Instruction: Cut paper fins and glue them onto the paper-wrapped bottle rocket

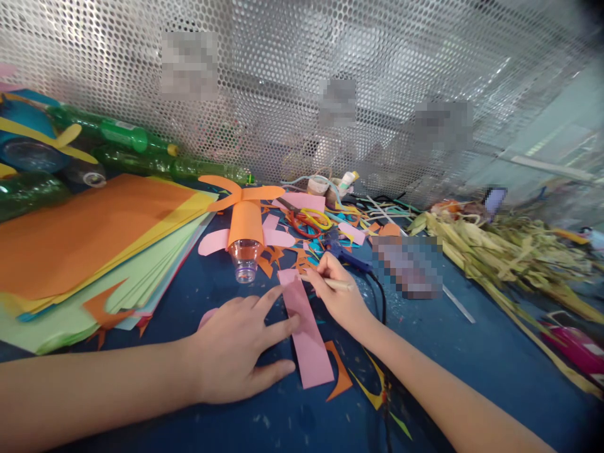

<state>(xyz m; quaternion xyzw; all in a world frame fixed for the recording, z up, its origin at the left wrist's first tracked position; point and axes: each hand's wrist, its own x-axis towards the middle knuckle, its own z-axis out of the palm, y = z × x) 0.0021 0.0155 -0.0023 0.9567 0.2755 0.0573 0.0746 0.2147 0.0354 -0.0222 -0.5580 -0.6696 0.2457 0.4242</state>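
Observation:
A long pink paper strip (309,333) lies slantwise on the blue table (189,428). My left hand (240,346) rests with fingers spread, its fingertips on the strip's left edge. In my right hand (337,286) is a pale pen (338,284), its tip at the strip's upper right edge. Behind my left hand lies a plastic bottle (245,255) wrapped in orange paper, with orange petal shapes at its far end and pink ones at its sides. A bit of pink paper (206,318) shows beside my left hand.
Stacked coloured sheets (94,233) and green bottles (117,135) are at the left. Red-yellow scissors (306,220), a blue glue gun (346,255) with a black cord and paper scraps lie behind the strip. Dry husks (509,251) and a pink object (578,343) are at the right.

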